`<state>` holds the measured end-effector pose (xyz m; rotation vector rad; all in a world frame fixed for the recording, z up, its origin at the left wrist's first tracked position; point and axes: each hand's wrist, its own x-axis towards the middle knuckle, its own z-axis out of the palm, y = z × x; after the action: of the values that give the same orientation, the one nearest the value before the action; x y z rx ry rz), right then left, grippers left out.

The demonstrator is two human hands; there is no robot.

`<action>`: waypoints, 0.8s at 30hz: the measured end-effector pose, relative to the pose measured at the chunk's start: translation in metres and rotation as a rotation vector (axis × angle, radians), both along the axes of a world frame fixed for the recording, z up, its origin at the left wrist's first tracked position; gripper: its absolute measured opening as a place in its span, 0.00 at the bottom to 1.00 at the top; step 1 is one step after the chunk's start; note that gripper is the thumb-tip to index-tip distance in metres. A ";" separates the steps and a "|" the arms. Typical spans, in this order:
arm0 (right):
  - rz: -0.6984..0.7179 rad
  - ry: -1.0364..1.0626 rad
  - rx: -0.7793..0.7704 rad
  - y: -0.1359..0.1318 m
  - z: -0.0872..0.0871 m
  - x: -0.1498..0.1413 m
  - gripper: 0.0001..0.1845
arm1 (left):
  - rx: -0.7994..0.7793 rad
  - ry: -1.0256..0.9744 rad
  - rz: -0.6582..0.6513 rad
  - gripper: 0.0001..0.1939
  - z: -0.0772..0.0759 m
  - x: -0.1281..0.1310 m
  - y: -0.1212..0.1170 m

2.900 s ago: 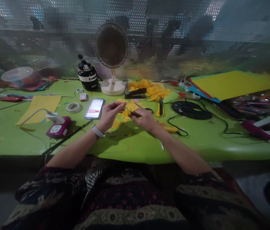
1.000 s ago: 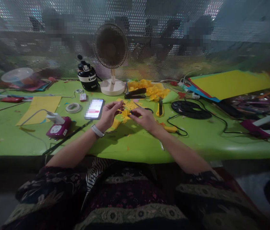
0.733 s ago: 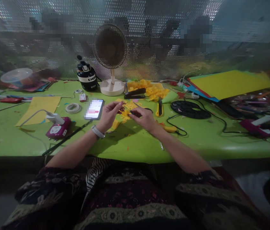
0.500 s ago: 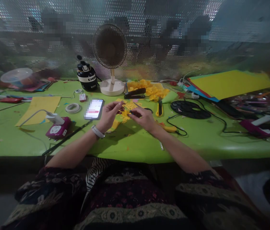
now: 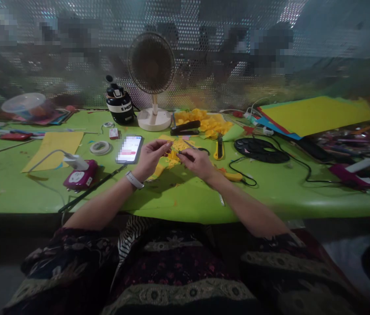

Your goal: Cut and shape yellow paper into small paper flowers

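My left hand and right hand remain close together as a second ago, both pinching the small yellow paper piece between them, the right also gripping a thin dark tool; work continues unchanged.

Dim, soft-focus picture with bowed, blurred edges; hazy backlight glows through the perforated screen behind.

Phone left of stapler

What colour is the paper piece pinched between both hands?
Yellow paper piece, shown best in the head view, between left hand and right hand.
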<state>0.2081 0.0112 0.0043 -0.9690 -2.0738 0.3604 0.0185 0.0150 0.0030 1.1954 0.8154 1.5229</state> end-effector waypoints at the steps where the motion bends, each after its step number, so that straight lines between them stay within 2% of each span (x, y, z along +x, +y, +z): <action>1: 0.002 0.001 0.004 0.000 0.000 0.000 0.19 | -0.004 -0.003 -0.001 0.14 0.000 0.000 0.000; 14: -0.023 0.004 -0.023 -0.001 0.002 0.000 0.13 | -0.036 0.004 0.001 0.17 0.003 0.000 -0.003; 24: -0.003 0.019 -0.080 -0.004 0.006 0.000 0.15 | -0.064 -0.057 0.039 0.18 0.007 -0.002 0.001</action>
<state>0.2077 0.0068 0.0098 -1.0124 -2.0542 0.4526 0.0169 0.0162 0.0097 1.0901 0.8480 1.5438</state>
